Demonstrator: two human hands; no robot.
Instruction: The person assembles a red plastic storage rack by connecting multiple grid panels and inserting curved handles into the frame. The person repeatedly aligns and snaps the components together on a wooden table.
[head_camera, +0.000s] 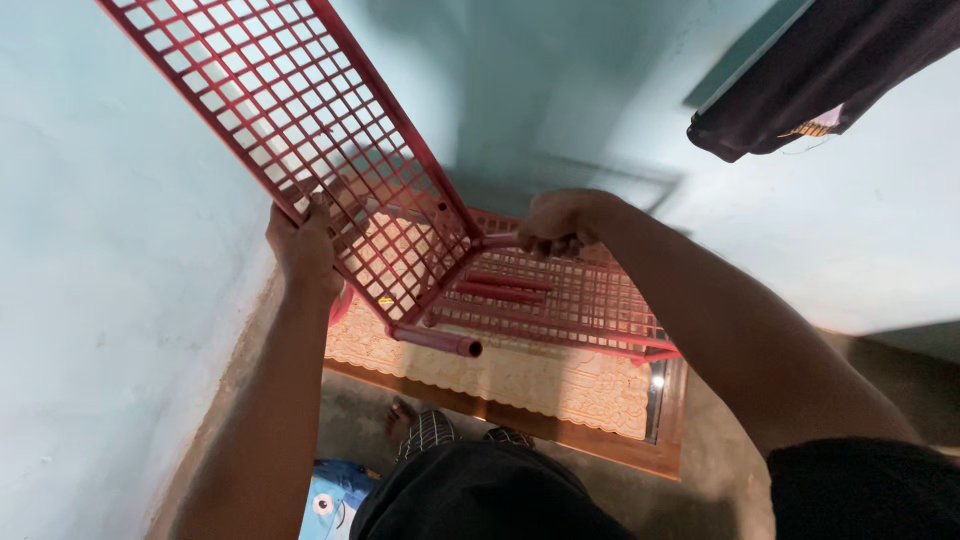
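Black cloth (480, 500) on the person's lap fills the bottom edge, with a black sleeve (860, 490) at the lower right and a blue printed thing (335, 500) just left of the lap. Both bare arms reach up and away from there. At the left, the left hand (303, 248) is closed on the near edge of a red grid shelf (290, 120), fingers curled through or over the mesh, and that shelf tilts steeply up toward the top left corner. On the other side, the right hand (562, 222) is closed around a red tube (500, 241) at the joint where the tilted shelf meets a second red shelf (560, 300), which lies nearly flat below it. More red tubes lie on the flat shelf, and one tube end (440, 342) sticks out toward the camera at the corner. Under the rack sits a table (560, 425) with a cream patterned cover (520, 375) and a brown wooden edge. Pale blue walls (110, 250) close in left and behind, and a dark garment (810, 70) hangs at the top right.
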